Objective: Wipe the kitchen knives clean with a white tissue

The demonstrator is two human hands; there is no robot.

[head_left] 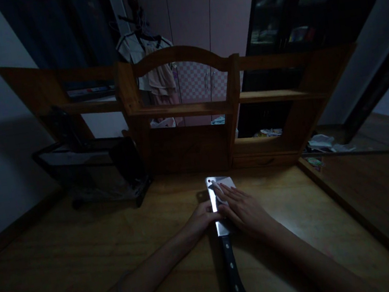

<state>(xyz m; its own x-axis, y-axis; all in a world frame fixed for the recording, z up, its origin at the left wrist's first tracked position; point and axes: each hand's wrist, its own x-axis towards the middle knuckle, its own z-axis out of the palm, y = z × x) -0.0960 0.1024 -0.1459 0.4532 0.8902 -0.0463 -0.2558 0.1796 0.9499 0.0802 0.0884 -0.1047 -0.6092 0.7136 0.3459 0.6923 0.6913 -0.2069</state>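
A cleaver with a wide shiny blade and a black handle lies flat on the wooden tabletop, handle toward me. My right hand lies flat on the blade, fingers stretched out, pressing a small white cloth or tissue against the steel. My left hand rests against the blade's left edge near its heel, fingers curled; whether it grips the blade is hidden.
A wooden shelf unit stands along the table's back edge. A black rack sits at the back left. Crumpled white items lie at the back right. The room is dim.
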